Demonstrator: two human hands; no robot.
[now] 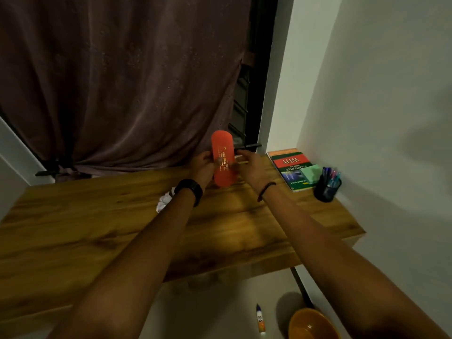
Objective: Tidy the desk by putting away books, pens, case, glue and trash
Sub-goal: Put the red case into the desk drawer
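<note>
An orange-red case (222,152) with gold print is held upright above the far edge of the wooden desk (122,228). My left hand (204,165) grips its left side, thumb on the front. My right hand (249,167) is at the case's right side with fingers stretched toward it; whether it touches is unclear. A stack of books (292,167) lies at the desk's far right corner, with a black mesh cup of pens (327,185) beside it. A crumpled white paper (165,203) lies partly hidden behind my left wrist. A glue bottle (260,319) lies on the floor.
A brown curtain (122,81) hangs behind the desk. A white wall (379,118) closes the right side. An orange bin (313,325) stands on the floor under the desk's right end, beside a black desk leg (300,285).
</note>
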